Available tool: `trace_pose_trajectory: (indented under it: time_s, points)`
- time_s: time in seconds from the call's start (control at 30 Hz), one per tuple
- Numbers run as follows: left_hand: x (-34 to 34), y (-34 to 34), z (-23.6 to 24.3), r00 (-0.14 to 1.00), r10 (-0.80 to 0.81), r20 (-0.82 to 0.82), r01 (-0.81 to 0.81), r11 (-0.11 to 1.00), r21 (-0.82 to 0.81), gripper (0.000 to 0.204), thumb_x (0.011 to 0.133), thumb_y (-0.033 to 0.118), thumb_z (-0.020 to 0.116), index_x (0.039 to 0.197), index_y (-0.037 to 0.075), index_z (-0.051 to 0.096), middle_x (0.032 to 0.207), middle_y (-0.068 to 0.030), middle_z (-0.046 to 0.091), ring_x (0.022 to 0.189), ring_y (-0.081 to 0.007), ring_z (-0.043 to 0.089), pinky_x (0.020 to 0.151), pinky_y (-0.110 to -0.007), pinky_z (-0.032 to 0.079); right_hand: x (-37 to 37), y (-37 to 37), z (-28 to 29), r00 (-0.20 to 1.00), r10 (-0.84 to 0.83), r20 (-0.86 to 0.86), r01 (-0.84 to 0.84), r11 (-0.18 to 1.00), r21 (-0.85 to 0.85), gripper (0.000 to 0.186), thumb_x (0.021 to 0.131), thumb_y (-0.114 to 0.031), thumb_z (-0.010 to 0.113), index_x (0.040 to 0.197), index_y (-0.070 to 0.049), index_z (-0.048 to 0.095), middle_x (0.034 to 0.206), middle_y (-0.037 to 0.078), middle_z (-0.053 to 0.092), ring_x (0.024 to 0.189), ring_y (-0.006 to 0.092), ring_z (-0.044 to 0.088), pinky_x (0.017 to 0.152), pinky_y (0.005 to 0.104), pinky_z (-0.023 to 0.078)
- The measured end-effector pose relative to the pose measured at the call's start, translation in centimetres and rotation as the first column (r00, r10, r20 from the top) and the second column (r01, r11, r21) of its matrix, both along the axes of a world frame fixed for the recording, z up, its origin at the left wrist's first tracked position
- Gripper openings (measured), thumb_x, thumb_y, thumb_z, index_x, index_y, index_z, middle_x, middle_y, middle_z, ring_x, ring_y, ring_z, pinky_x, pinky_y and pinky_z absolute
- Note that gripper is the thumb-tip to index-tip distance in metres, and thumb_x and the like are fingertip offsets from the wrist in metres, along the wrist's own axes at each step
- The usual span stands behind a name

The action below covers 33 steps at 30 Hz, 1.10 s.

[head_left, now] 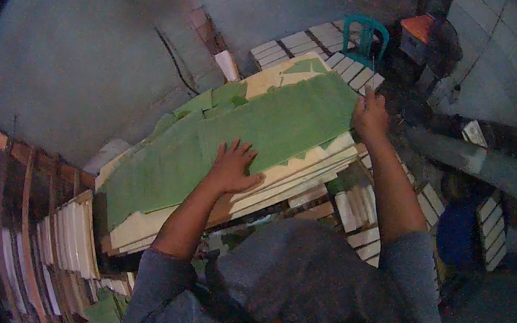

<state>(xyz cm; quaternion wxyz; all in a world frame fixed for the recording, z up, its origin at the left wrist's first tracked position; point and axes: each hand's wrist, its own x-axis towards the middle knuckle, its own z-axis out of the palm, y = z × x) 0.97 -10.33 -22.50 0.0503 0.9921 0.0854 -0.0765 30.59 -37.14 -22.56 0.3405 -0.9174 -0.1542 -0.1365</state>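
Observation:
A long green sheet [290, 117] lies across a stack of pale yellow boards [164, 221]. Its near edge is jagged in places, and smaller green pieces [225, 94] overlap along the far side. My left hand [235, 168] rests flat on the sheet near its front edge, fingers spread. At the sheet's right end, my right hand [372, 116] is closed, with the thumb and a finger toward the top. Something thin and pale seems to stick up from it, but it is too small and blurred to name.
A teal plastic chair [365, 40] stands beyond the stack, beside rows of pale blocks [302, 43]. On the left is a slatted wooden rack [26, 191] with boards leaning by it. A dark blue rounded object [458, 234] sits at right. A grey wall rises behind.

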Motion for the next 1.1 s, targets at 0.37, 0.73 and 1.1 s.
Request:
trace_pose_trajectory:
  time_s: [0.37, 0.73, 1.1]
  points:
    - [4.8, 1.5, -1.4, 0.992, 0.036, 0.124, -0.024, 0.996, -0.09, 0.083, 0.076, 0.049, 0.073, 0.148, 0.012, 0.054, 0.158, -0.0127, 0.045, 0.147, -0.0365, 0.038, 0.125, -0.064, 0.018, -11.8, 11.5, -3.6, 0.819, 0.551, -0.162, -0.566, 0.822, -0.064, 0.044, 0.092, -0.01, 0.056, 0.135, 0.003, 0.055, 0.104, 0.032, 0.068, 0.097, 0.0507, 0.067, 0.087, 0.0566, 0.054]
    - [4.8, 1.9, -2.4, 0.987, 0.056, 0.15, -0.04, 0.994, -0.104, 0.082, 0.075, 0.048, 0.076, 0.146, 0.011, 0.056, 0.157, -0.0156, 0.046, 0.146, -0.0379, 0.04, 0.124, -0.066, 0.02, -10.8, 14.1, -1.0, 0.82, 0.509, -0.263, -0.569, 0.777, -0.268, 0.034, 0.089, -0.014, 0.059, 0.119, 0.002, 0.063, 0.099, 0.031, 0.069, 0.095, 0.0501, 0.068, 0.084, 0.0544, 0.055]
    - [5.3, 1.7, -1.9, 0.99, 0.027, 0.138, -0.016, 0.996, -0.082, 0.087, 0.071, 0.055, 0.075, 0.143, 0.009, 0.06, 0.148, -0.0148, 0.053, 0.14, -0.0361, 0.047, 0.124, -0.068, 0.016, -20.9, -4.1, -1.0, 0.764, 0.507, -0.398, -0.621, 0.746, -0.242, 0.064, 0.091, -0.008, 0.061, 0.15, 0.004, 0.043, 0.099, 0.029, 0.067, 0.088, 0.0452, 0.067, 0.08, 0.054, 0.054]
